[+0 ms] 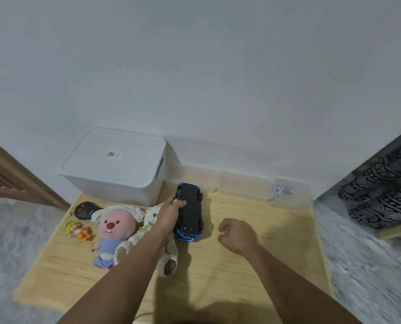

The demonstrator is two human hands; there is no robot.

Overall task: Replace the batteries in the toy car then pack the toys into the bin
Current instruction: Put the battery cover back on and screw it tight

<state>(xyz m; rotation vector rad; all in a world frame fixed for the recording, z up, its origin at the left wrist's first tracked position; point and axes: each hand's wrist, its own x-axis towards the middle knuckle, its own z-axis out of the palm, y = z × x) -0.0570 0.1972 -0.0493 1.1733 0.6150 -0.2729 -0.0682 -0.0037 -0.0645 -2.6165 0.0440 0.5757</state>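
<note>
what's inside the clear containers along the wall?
Of the three clear plastic containers against the wall, the rightmost holds a few small bluish-white items, too blurred to identify. The middle one looks empty. The left one is partly hidden behind the upside-down blue toy car.

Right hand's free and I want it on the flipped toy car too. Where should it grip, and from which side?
Grip the toy car across its mid-body, between the two right-side wheels, coming in from the right. It lies upside down with its black underside up, and the left hand already grips the left edge. The right hand hovers just right of it, so that flank is open.
</note>
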